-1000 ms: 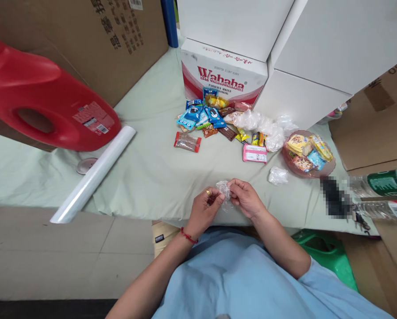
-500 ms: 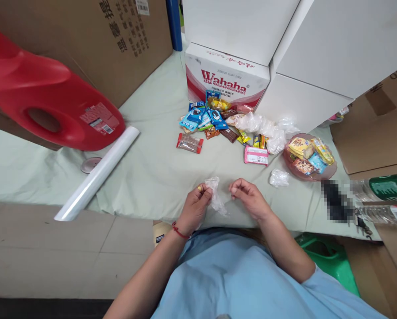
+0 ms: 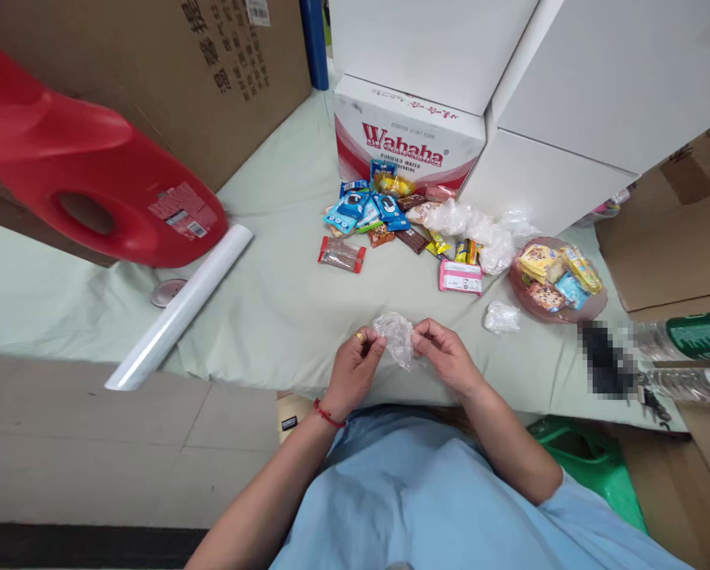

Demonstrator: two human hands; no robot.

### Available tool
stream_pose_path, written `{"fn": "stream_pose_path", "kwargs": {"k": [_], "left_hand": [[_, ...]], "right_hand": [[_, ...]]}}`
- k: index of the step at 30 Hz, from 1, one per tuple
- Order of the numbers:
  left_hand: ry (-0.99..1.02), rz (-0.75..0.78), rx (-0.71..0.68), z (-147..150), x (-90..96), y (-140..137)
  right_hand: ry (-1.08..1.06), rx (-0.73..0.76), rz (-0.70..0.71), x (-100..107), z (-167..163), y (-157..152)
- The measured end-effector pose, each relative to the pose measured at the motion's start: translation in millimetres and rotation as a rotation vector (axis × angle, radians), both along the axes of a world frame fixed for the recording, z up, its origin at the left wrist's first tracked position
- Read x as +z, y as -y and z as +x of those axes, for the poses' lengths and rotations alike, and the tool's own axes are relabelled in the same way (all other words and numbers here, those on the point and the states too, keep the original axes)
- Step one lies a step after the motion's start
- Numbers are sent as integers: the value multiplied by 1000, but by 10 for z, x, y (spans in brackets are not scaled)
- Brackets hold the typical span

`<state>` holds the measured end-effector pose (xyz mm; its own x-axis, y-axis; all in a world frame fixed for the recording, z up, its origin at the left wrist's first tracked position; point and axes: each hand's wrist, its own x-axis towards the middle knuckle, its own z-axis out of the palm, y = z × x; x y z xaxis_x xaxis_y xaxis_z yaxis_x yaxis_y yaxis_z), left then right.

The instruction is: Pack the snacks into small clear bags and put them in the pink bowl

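Note:
A crumpled clear plastic bag point(image 3: 396, 339) is stretched between my two hands, just above the near edge of the table. My left hand point(image 3: 355, 366) pinches its left side between thumb and fingers. On the opposite side, my right hand point(image 3: 446, 356) grips the bag the same way. Another balled-up clear plastic bag point(image 3: 502, 317) lies on the cloth right of my right hand. Beyond the hands sit a pink-and-white packet point(image 3: 460, 277) and a red-ended clear packet point(image 3: 341, 255).
Wrapped snacks point(image 3: 378, 210) are heaped before a Wahaha carton point(image 3: 408, 142). A pink bowl point(image 3: 524, 299) of snacks stands at right, near plastic bottles point(image 3: 696, 336). On the left are a red jug point(image 3: 111, 182), a white roll point(image 3: 180, 309) and a large cardboard box point(image 3: 170, 71).
My right hand has moved in to take hold of the bag's right side. The bag, earlier hanging from my left hand alone, is now spread between both hands.

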<state>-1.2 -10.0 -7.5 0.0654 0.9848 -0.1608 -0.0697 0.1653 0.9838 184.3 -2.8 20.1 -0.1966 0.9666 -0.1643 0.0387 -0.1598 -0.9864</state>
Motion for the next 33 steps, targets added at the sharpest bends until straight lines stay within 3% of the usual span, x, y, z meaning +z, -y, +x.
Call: {"fn": "stream_pose_path", "kwargs": {"k": [7,12,15,18,21,26,30,33], "left_hand": [[220,-108,-38,-170,-52,-40],[57,69,80,-189,-4,-42],[-89,216,-23,-122,104,-13],[-227,253,-138,-13,149,-4],[-250,220,-164,59,115,-18],[-95,110,-80,33,36,-36],[-69,-26,39,-18,-14,-48],[-35,-46,98,-51,-35,-62]], "right_hand": [[-325,-151,-238,71,297,-37],[-379,-130,-208,138,316,2],[-379,-88,-186,137,273,24],[-393,-63,-200,130,251,37],[-399,-78,-231,117,277,30],[-337,-133,-311,28,349,17],[-286,-87,-239,-23,363,44],[-212,-11,-201,-20,377,42]]}}
